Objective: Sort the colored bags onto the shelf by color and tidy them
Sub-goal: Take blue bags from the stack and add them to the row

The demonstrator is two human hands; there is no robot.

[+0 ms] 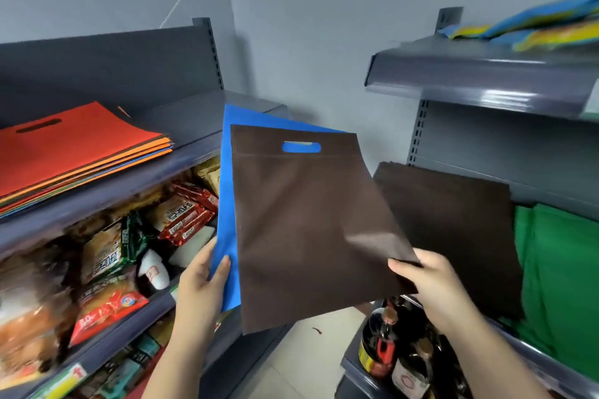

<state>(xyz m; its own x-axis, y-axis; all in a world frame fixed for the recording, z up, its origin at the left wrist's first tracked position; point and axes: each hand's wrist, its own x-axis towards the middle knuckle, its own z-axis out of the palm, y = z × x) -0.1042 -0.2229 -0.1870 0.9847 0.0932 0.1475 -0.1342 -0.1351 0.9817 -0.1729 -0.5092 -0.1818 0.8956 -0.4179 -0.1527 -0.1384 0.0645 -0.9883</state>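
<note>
I hold two flat bags up in the middle of the head view. A brown bag with a cut-out handle lies in front, pinched at its lower right edge by my right hand. Behind it is a blue bag, which my left hand grips at its lower left edge, thumb on the front. On the left shelf lies a mixed stack of bags with a red one on top. The right shelf carries a pile of brown bags and, beside it, green bags.
Snack packets fill the lower left shelves. Dark bottles stand below the right shelf. An upper right shelf holds blue and yellow bags. Pale floor shows between the two shelving units.
</note>
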